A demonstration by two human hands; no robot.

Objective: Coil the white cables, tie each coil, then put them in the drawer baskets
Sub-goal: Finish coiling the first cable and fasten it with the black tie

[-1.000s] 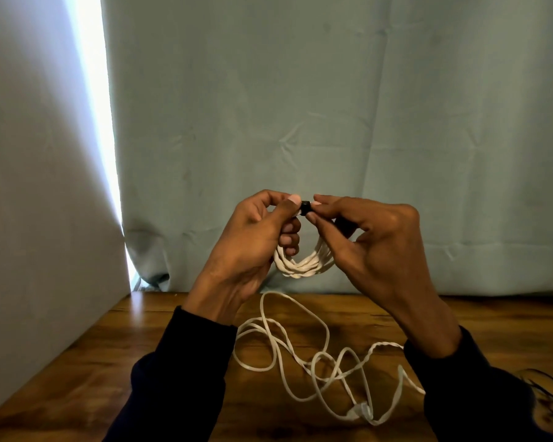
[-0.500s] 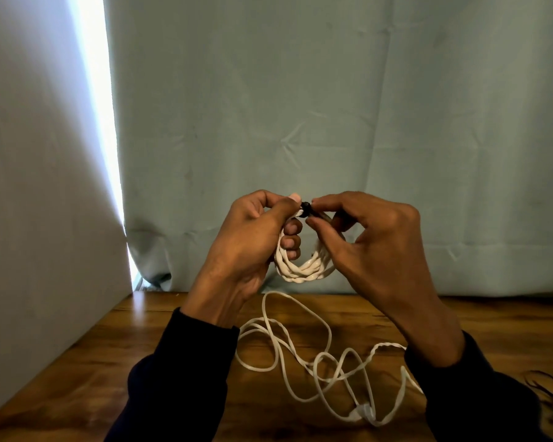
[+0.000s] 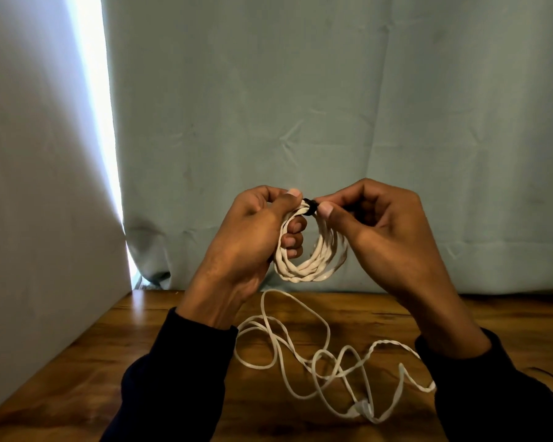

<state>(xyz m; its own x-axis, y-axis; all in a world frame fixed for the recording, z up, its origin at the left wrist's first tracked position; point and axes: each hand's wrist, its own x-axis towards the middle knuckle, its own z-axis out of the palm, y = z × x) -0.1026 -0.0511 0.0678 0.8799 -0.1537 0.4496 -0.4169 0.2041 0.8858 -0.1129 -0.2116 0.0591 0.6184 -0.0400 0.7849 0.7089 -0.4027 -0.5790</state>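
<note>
A coiled white cable (image 3: 307, 266) hangs upright as a small ring of several loops, held up in the air above the far part of the table (image 3: 141, 346). A black tie (image 3: 310, 207) wraps its top, where the loops are gathered together. The left hand (image 3: 246, 247) grips the coil's left side with fingers curled through the ring, and the right hand (image 3: 383, 231) pinches the tie. A second loose white cable (image 3: 316, 362) sprawls uncoiled in tangled loops on the table nearer, its plug end at the near right.

We seem to be in a home room: a wooden table (image 3: 147, 339) stands against a pale green curtain (image 3: 300, 106), daylight slipping past its edge.
</note>
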